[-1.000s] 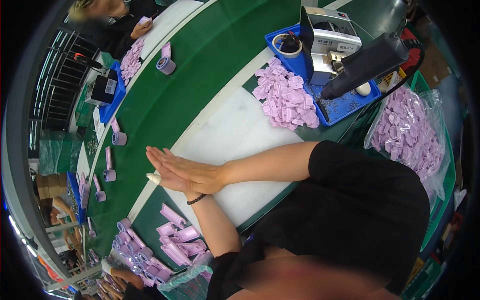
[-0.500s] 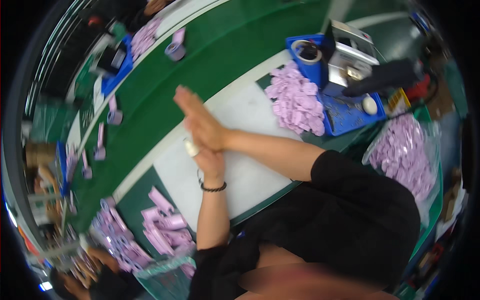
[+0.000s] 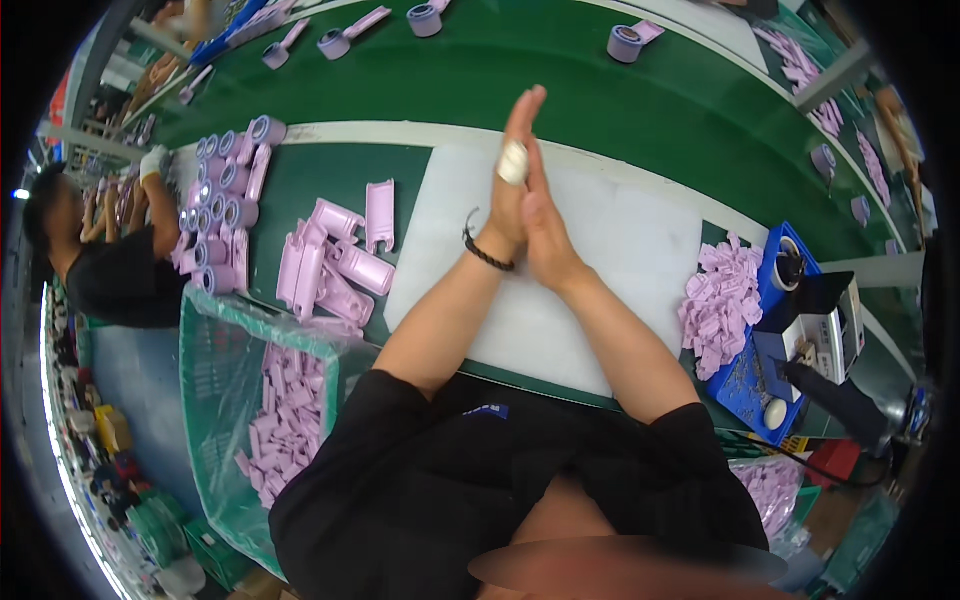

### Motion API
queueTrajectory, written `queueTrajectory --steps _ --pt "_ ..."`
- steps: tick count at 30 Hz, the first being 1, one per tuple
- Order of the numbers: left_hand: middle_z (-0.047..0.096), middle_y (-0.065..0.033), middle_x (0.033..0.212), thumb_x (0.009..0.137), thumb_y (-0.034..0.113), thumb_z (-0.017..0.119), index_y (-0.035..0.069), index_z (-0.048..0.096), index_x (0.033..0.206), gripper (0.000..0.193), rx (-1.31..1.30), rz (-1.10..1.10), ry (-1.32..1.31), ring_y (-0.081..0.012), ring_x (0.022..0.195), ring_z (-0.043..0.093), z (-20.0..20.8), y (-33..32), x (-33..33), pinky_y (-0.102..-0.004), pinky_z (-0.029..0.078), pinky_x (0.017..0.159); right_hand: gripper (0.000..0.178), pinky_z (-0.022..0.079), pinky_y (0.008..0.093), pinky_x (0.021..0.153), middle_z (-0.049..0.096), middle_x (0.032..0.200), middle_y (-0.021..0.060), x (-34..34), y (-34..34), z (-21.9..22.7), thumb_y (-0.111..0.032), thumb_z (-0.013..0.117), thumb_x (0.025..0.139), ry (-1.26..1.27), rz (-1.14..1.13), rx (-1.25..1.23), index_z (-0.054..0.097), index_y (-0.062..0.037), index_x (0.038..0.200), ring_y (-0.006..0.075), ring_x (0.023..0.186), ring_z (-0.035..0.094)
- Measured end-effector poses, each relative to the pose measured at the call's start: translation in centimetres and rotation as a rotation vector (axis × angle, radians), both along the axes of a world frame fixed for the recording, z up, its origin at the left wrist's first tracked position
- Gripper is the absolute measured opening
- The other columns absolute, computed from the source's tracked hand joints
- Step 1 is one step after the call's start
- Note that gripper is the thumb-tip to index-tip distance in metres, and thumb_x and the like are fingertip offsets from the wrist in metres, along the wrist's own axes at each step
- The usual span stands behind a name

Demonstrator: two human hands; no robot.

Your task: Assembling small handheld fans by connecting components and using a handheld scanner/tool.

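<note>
My left hand (image 3: 508,208) and my right hand (image 3: 550,238) are pressed palm to palm, fingers stretched out and pointing away from me. Neither palm shows anything held, though the faces between them are hidden. A white cover (image 3: 513,163) wraps a digit of the left hand, and a dark braided bracelet (image 3: 488,256) circles that wrist. Both hands are above a white mat (image 3: 450,215) on the green bench. Left of the mat lie loose pink plastic shells (image 3: 335,262); to its right is a heap of small pink pieces (image 3: 718,305).
Beyond the bench, a green conveyor (image 3: 400,85) carries lilac round-headed parts (image 3: 626,42). Assembled parts (image 3: 222,205) are grouped at left, near a co-worker (image 3: 110,250). A lined green crate (image 3: 215,385) holds pink pieces. Blue trays (image 3: 735,390) and a dark-handled tool (image 3: 840,400) stand at right.
The view has swung, so the bench sits straighter and the left crate shows more fully. My hands stay together, now more evenly aligned with fingers pointing straight ahead.
</note>
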State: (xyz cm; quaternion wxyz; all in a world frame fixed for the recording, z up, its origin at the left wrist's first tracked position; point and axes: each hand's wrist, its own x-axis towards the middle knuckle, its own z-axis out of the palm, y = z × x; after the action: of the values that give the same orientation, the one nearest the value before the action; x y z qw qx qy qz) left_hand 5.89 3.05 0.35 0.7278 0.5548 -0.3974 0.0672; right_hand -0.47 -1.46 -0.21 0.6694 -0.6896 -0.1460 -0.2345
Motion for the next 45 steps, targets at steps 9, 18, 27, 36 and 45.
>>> queueTrajectory --steps 9,18,27,36,45 --pt "0.039 -0.0169 0.149 0.101 0.029 0.032 0.005 0.033 0.149 0.054 -0.068 0.047 0.252 -0.0307 0.141 0.03 -1.4 -1.7 -0.5 -0.0416 0.02 0.117 0.062 0.01 0.045 0.12 0.015 0.162 0.017 0.8 -1.9 0.6 -0.04 0.027 0.105 -0.005 0.103 0.084 0.021 -0.0023 0.154 0.0332 0.15 0.008" --pt "0.049 -0.0164 0.135 0.082 0.01 0.053 0.005 0.051 0.133 0.052 0.336 0.705 -0.08 -0.0332 0.121 0.043 -0.7 2.1 -0.1 -0.0408 0.033 0.103 0.055 0.035 0.0376 0.106 0.034 0.152 0.0174 0.2 -1.5 -0.8 -0.031 0.034 0.104 0.232 0.048 0.242 0.029 0.0006 0.149 0.0269 0.129 0.043" --pt "0.059 -0.0262 0.122 0.082 0.026 0.061 0.005 0.051 0.132 0.056 1.779 0.957 0.103 -0.0483 0.111 0.049 -1.1 17.4 3.1 -0.056 0.043 0.091 0.048 0.047 0.0328 0.091 0.051 0.136 0.0196 1.4 -0.2 -1.2 -0.018 0.048 0.099 0.317 -0.079 0.001 0.039 0.0046 0.14 0.0236 0.102 0.061" --pt "0.064 -0.0159 0.117 0.063 -0.013 0.046 0.008 0.056 0.13 0.071 0.911 0.628 -0.157 -0.0332 0.106 0.061 1.9 10.8 0.2 -0.0405 0.05 0.089 0.034 0.051 0.0301 0.075 0.061 0.111 0.0163 1.9 -2.4 -1.9 -0.013 0.048 0.097 0.259 -0.186 0.186 0.051 0.0015 0.128 0.0204 0.085 0.062" --pt "0.07 -0.0085 0.112 0.067 -0.011 0.045 0.005 0.071 0.11 0.053 0.735 0.001 0.008 -0.0228 0.102 0.06 -0.4 8.1 -5.6 -0.0266 0.046 0.087 0.022 0.053 0.0283 0.068 0.061 0.097 0.0112 3.5 -4.9 -1.4 -0.009 0.046 0.097 0.34 -0.297 0.547 0.059 -0.0001 0.112 0.0157 0.085 0.058"
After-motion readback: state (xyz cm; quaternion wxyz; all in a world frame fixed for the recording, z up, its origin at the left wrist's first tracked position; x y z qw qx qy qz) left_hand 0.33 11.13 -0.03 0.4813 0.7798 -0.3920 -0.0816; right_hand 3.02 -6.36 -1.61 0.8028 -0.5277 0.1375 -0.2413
